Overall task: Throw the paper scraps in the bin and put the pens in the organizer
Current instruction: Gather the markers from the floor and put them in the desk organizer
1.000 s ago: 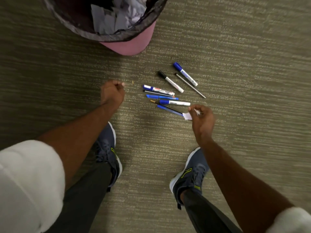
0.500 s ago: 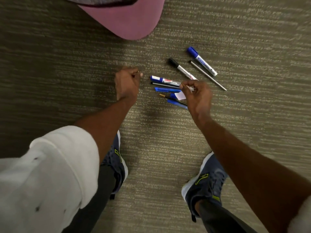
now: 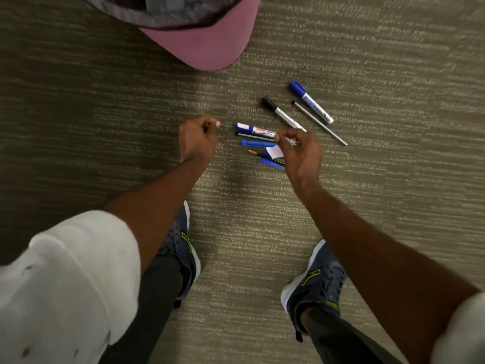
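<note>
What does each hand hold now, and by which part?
The right hand pinches small white paper scraps in its fingertips; which part cannot be told. The left hand is a closed fist; whether it holds anything cannot be told.

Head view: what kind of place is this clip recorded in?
Probably an office or a similar indoor room, seen at floor level. The floor is low-pile striped carpet, a lined pink waste bin stands on it, and whiteboard markers and pens lie scattered beside it.

Pink bin [image 3: 207, 46], streaky, seemingly olive carpet [image 3: 367, 206]
</note>
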The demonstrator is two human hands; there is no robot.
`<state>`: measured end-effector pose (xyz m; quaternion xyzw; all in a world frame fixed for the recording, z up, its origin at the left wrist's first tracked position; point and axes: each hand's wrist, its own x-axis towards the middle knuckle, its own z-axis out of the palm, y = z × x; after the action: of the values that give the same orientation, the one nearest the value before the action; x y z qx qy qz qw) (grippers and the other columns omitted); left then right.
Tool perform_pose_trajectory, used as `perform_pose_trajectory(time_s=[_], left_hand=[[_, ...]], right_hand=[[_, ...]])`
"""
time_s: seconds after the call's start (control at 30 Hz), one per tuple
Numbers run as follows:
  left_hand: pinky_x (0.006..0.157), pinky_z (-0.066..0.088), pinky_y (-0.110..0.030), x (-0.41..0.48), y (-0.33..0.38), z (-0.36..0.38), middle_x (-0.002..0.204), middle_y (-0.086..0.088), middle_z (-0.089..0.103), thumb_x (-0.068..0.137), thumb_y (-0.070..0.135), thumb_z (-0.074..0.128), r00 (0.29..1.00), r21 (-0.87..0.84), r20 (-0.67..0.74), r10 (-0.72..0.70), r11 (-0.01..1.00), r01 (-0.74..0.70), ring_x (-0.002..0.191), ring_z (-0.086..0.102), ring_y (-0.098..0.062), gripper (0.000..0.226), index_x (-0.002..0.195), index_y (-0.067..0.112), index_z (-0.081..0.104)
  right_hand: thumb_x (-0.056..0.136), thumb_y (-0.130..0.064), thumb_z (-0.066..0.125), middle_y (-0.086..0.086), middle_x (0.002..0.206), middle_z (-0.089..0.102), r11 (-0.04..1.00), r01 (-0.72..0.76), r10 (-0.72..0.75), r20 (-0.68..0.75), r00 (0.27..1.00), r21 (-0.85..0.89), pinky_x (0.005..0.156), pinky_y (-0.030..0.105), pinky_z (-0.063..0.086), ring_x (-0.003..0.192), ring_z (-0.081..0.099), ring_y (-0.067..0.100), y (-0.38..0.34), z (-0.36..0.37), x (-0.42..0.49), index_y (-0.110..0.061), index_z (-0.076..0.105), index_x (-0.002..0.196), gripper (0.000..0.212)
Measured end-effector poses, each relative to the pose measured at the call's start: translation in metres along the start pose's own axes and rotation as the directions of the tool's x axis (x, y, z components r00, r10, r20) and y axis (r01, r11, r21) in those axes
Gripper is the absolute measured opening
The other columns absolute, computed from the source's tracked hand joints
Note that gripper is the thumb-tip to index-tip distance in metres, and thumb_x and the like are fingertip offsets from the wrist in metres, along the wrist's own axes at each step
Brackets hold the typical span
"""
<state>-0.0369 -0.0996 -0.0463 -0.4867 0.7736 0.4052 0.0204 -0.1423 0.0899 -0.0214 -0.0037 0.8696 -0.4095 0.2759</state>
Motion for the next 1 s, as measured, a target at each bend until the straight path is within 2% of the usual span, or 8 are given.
perform_pose_trajectory(time_s=[0.13, 0.3, 0.4, 0.5, 0.6, 0.7, 0.8, 1.0], left_hand=[[0.07, 0.05, -0.007, -0.02, 0.034, -0.037, 0.093, -0.011, 0.074, 0.093, 0.012, 0.07, 0.997, -0.172, 0.009, -0.075, 0.982, 0.075, 0.08, 0.065, -0.014, 0.016, 0.101, 0.0, 0.075], [0.079, 0.057, -0.031, -0.029, 0.1, -0.087, 0.081, -0.012, 0.07, 0.089, 0.006, 0.073, 0.933, -0.555, 0.062, -0.355, 0.764, 0.328, 0.073, 0.063, -0.017, 0.02, 0.104, -0.007, 0.072], [0.072, 0.056, -0.028, -0.032, 0.14, -0.123, 0.075, -0.006, 0.069, 0.087, 0.006, 0.074, 0.943, -0.654, 0.106, -0.314, 0.692, 0.304, 0.068, 0.063, -0.015, 0.008, 0.093, 0.001, 0.075], [0.076, 0.059, -0.029, -0.029, 0.175, -0.156, 0.077, -0.004, 0.074, 0.085, 0.006, 0.075, 0.965, -0.715, 0.112, -0.236, 0.655, 0.243, 0.075, 0.068, -0.017, 0.008, 0.085, 0.014, 0.077], [0.074, 0.059, -0.025, -0.01, 0.199, -0.183, 0.078, -0.003, 0.075, 0.087, 0.002, 0.072, 0.968, -0.76, 0.049, -0.246, 0.62, 0.196, 0.073, 0.071, -0.012, 0.009, 0.093, 0.008, 0.075], [0.075, 0.061, -0.023, 0.015, 0.211, -0.203, 0.086, -0.004, 0.074, 0.09, -0.003, 0.067, 0.958, -0.754, -0.001, -0.288, 0.629, 0.189, 0.072, 0.071, -0.007, 0.017, 0.106, 0.001, 0.072], [0.082, 0.061, -0.024, 0.033, 0.21, -0.211, 0.099, -0.012, 0.072, 0.091, 0.0, 0.069, 0.958, -0.698, 0.003, -0.285, 0.685, 0.206, 0.084, 0.07, -0.013, 0.024, 0.115, -0.002, 0.069], [0.084, 0.062, -0.025, 0.056, 0.199, -0.211, 0.099, -0.009, 0.073, 0.092, 0.002, 0.069, 0.937, -0.574, 0.035, -0.348, 0.76, 0.304, 0.083, 0.071, -0.009, 0.025, 0.117, 0.001, 0.071]], right_hand=[[0.089, -0.014, 0.074, -0.005, 0.083, 0.07, 0.976, -0.134, 0.122, 0.075, 0.99, 0.174, 0.076, 0.022, 0.052, 0.073, 0.061, -0.003, -0.047, -0.01, -0.021, -0.002, 0.075, 0.096, 0.014], [0.093, -0.006, 0.068, 0.005, 0.083, 0.068, 0.82, -0.431, 0.293, 0.371, 0.881, 0.377, 0.075, 0.028, 0.056, 0.072, 0.065, 0.013, -0.14, -0.02, -0.038, 0.001, 0.068, 0.101, 0.011], [0.093, -0.002, 0.065, 0.005, 0.081, 0.066, 0.764, -0.455, 0.265, 0.42, 0.868, 0.458, 0.084, 0.029, 0.058, 0.073, 0.065, 0.012, -0.207, -0.026, -0.035, -0.005, 0.065, 0.091, 0.004], [0.093, 0.003, 0.063, 0.008, 0.082, 0.064, 0.73, -0.428, 0.212, 0.418, 0.883, 0.533, 0.068, 0.015, 0.06, 0.076, 0.063, 0.013, -0.264, -0.031, -0.025, -0.004, 0.064, 0.082, 0.013], [0.096, 0.001, 0.06, 0.01, 0.09, 0.067, 0.724, -0.419, 0.211, 0.402, 0.891, 0.548, 0.073, 0.019, 0.06, 0.076, 0.066, 0.015, -0.299, -0.033, -0.011, -0.004, 0.064, 0.085, 0.013], [0.099, 0.0, 0.053, 0.016, 0.125, 0.065, 0.682, -0.491, 0.255, 0.453, 0.854, 0.541, 0.089, 0.028, 0.058, 0.081, 0.068, 0.017, -0.319, -0.03, 0.003, 0.004, 0.061, 0.121, 0.024], [0.099, 0.001, 0.053, 0.013, 0.138, 0.058, 0.619, -0.559, 0.32, 0.472, 0.821, 0.552, 0.077, 0.027, 0.062, 0.079, 0.067, 0.017, -0.332, -0.026, 0.014, 0.006, 0.054, 0.134, 0.036], [0.105, -0.003, 0.039, 0.01, 0.155, 0.038, 0.547, -0.62, 0.341, 0.526, 0.779, 0.562, 0.097, 0.033, 0.056, 0.135, 0.049, 0.029, -0.341, -0.02, 0.026, -0.004, 0.046, 0.141, 0.037]])
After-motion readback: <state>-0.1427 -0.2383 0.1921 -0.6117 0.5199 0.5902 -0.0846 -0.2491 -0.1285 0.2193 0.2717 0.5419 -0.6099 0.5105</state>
